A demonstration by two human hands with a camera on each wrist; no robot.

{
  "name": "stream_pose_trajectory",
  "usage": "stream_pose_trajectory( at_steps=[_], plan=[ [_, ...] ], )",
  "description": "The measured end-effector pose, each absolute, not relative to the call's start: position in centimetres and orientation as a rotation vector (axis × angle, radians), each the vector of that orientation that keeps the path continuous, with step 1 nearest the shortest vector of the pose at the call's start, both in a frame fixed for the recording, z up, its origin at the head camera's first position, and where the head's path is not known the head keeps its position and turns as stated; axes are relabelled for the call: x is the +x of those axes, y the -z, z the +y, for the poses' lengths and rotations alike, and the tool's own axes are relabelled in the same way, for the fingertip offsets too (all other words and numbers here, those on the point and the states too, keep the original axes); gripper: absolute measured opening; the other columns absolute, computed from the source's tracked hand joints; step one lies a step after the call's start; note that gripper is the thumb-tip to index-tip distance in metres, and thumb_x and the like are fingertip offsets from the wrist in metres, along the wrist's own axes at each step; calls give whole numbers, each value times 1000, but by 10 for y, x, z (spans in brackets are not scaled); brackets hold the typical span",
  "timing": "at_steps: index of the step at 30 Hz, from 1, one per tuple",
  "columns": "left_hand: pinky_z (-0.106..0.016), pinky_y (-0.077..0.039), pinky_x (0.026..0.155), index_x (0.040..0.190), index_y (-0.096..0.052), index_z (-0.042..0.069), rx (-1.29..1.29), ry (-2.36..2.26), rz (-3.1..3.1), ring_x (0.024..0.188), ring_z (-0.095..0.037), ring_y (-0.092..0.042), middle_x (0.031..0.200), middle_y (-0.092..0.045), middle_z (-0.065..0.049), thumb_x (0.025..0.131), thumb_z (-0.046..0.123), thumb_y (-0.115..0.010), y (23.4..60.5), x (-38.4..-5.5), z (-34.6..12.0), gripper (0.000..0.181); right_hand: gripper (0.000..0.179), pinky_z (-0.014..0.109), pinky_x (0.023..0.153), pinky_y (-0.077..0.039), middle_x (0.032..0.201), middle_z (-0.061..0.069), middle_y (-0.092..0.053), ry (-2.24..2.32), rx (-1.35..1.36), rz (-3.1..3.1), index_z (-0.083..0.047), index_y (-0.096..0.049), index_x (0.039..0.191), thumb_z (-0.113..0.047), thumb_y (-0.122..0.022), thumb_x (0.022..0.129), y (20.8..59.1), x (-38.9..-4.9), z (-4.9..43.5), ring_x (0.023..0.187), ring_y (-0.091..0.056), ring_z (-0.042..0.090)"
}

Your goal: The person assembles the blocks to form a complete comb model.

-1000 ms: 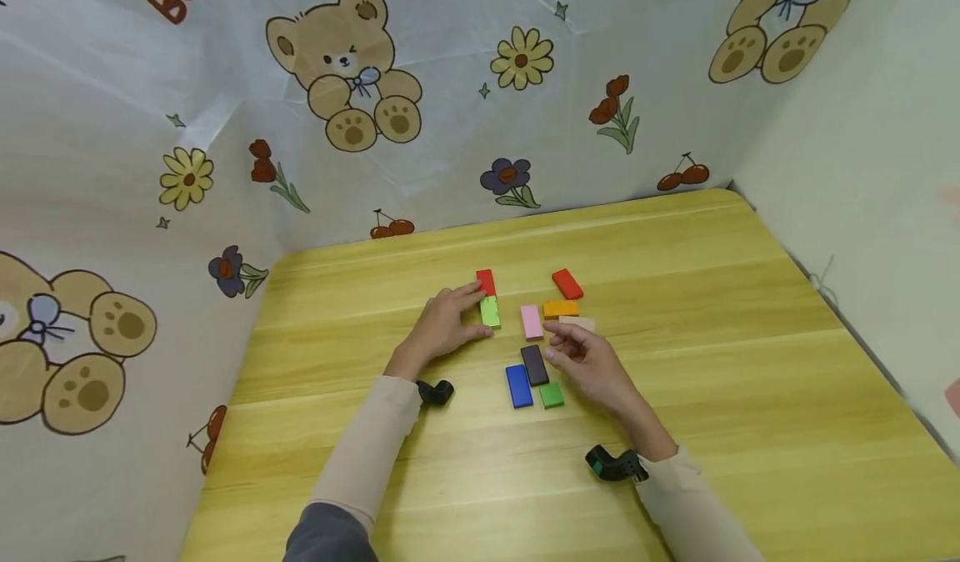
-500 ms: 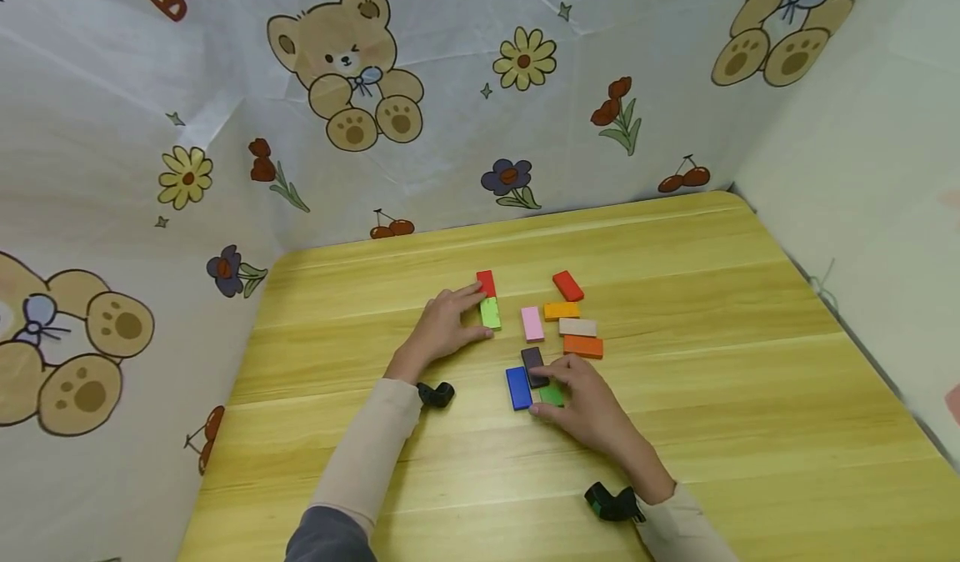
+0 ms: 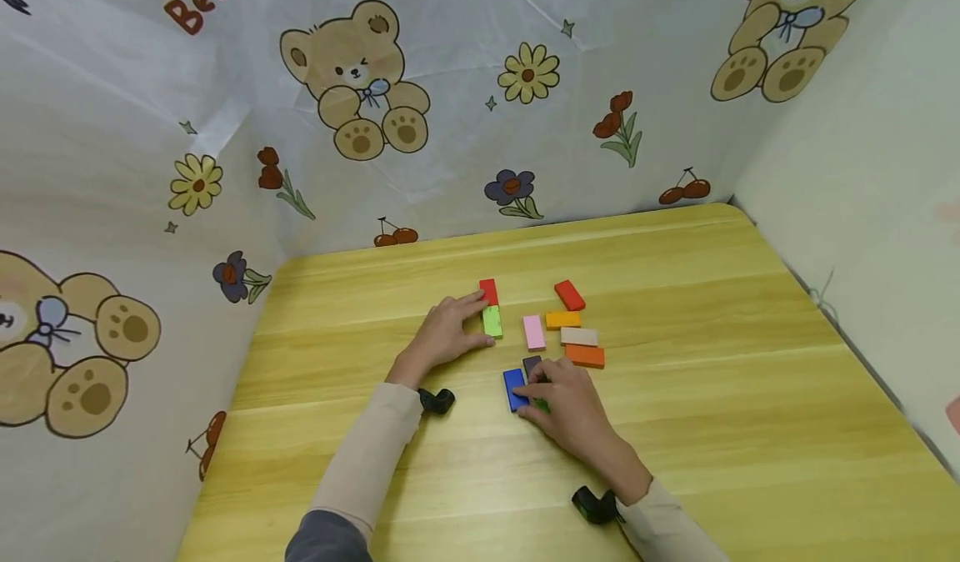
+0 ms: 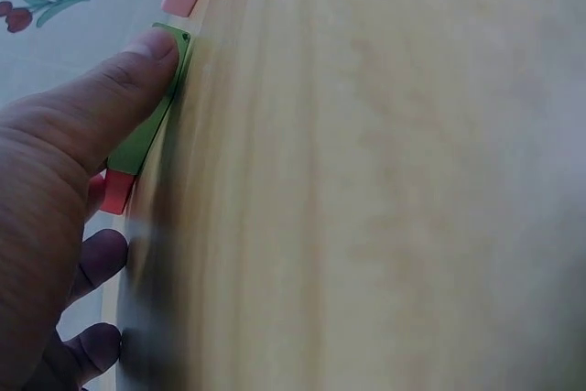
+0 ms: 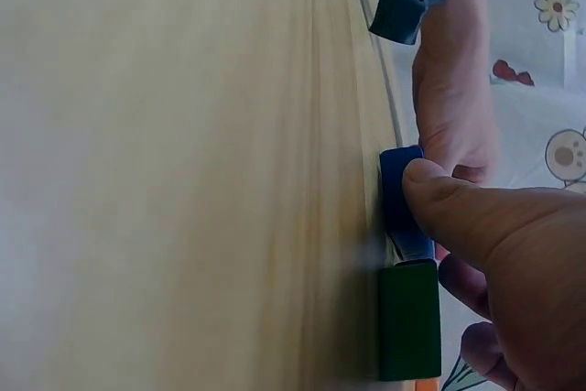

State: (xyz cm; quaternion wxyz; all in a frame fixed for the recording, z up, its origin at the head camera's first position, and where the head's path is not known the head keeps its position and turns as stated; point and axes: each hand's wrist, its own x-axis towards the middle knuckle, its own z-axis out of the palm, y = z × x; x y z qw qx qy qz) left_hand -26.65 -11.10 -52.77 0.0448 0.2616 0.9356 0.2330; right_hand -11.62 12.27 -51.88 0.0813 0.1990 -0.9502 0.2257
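On the wooden table, a red block [image 3: 488,289] and a lime-green block [image 3: 492,323] lie end to end. My left hand [image 3: 442,333] holds the lime-green block, its thumb at the near end and its index finger by the red block. In the left wrist view the thumb presses on the lime-green block [image 4: 151,130]. My right hand [image 3: 566,403] pinches a blue block [image 3: 513,385] between thumb and index finger. A dark block [image 3: 532,365] and a green block [image 5: 409,322] lie beside it, partly covered by the right hand in the head view.
Right of the lime-green block lies a pink block [image 3: 533,333]. Farther right are another red block [image 3: 570,295], a yellow-orange block [image 3: 562,319], a beige block [image 3: 579,337] and an orange block [image 3: 584,356]. A bear-print cloth [image 3: 450,128] hangs behind the table.
My right hand has come down from beside the pink block to the blue block, which has shifted slightly left. My left hand stays in place. The view has tilted slightly.
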Motion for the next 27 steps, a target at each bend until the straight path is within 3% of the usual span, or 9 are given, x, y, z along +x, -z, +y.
stream_pose_trajectory(
  at_steps=[9, 18, 27],
  plan=[
    [-43, -45, 97, 149, -51, 24, 791, -687, 2886, 120, -22, -53, 161, -39, 8, 83, 56, -77, 528, -267, -107, 78, 27, 38, 82, -37, 112, -2, -71, -454, 665, -2830, -27, -79, 115, -32, -78, 88, 516, -131, 109, 107, -55, 21],
    [-47, -44, 100, 151, -48, 25, 808, -688, 2861, 122, -24, -53, 161, -38, 8, 87, 58, -71, 525, -268, -109, 76, 20, 37, 73, -37, 102, -4, -74, -402, 643, -2737, -24, -82, 104, -33, -80, 87, 518, -144, 103, 92, -59, 20],
    [-53, -42, 107, 151, -48, 24, 857, -713, 2842, 129, -27, -51, 161, -38, 5, 95, 54, -62, 526, -270, -112, 65, 20, 34, 70, -34, 102, -2, -74, -415, 584, -2747, -22, -81, 107, -24, -78, 88, 519, -149, 99, 90, -59, 20]
  ],
)
